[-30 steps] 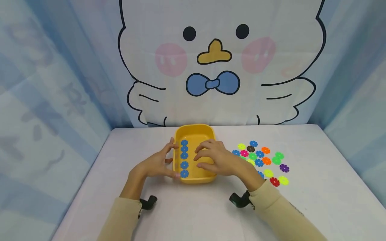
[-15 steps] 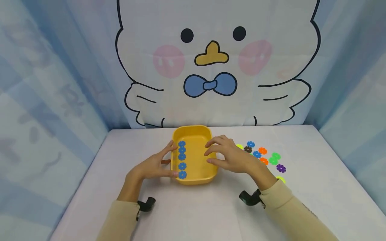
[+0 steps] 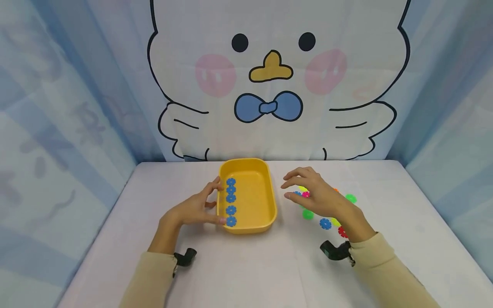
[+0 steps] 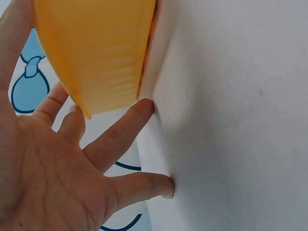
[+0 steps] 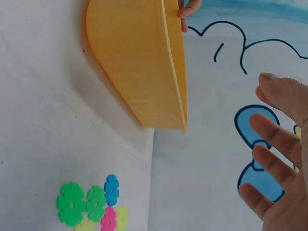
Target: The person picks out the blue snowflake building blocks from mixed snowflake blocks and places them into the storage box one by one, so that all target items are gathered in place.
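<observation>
A shallow yellow tray (image 3: 254,196) stands on the table with a column of several blue flower-shaped plastic discs (image 3: 231,210) along its left side. My left hand (image 3: 192,209) holds the tray's left edge, thumb and forefinger over the rim. In the left wrist view, two other fingers of that hand (image 4: 62,163) extend down to the tabletop. My right hand (image 3: 323,192) hovers over a scatter of loose discs, fingers apart and slightly bent, holding nothing. Below it show a green disc (image 3: 308,214), a blue disc (image 3: 325,223) and a red disc (image 3: 343,232); others are partly hidden.
The white-covered table (image 3: 246,273) ends at a cloth backdrop (image 3: 269,141) with a cartoon print, close behind the tray. Patterned curtains (image 3: 57,128) hang on both sides. A dark wrist camera (image 3: 336,250) juts from my right sleeve, another (image 3: 186,257) from the left.
My right hand has moved right, from above the tray to above the loose discs. My left hand stays at the tray's left edge, and the blue column looks the same.
</observation>
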Motion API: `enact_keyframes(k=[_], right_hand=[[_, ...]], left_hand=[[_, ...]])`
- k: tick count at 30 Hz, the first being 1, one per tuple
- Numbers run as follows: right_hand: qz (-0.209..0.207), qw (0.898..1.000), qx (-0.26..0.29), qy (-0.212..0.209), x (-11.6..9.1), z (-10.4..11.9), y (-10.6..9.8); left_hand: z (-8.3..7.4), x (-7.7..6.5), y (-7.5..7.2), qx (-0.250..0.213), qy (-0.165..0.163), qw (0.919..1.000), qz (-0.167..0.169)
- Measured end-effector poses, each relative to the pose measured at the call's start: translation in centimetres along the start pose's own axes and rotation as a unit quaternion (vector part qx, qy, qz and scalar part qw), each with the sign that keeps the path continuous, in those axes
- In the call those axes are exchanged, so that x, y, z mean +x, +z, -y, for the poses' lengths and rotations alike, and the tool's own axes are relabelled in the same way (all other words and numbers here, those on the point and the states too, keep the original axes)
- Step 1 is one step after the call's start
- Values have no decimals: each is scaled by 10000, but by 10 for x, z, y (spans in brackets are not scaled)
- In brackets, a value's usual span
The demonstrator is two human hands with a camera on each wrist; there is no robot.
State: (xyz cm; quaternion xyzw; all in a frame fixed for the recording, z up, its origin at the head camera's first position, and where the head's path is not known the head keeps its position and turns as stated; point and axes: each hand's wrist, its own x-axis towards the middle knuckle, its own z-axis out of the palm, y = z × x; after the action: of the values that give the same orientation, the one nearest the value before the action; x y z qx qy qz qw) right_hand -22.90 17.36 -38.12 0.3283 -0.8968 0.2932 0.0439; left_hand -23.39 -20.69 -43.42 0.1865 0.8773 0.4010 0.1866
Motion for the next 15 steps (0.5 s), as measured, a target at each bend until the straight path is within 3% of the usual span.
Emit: enact_keyframes(k=[15], right_hand=[[-349,9992,-125,-118,-20,-20,-3]], left_hand=[[4,-2,0,-89,98,9999,-43]])
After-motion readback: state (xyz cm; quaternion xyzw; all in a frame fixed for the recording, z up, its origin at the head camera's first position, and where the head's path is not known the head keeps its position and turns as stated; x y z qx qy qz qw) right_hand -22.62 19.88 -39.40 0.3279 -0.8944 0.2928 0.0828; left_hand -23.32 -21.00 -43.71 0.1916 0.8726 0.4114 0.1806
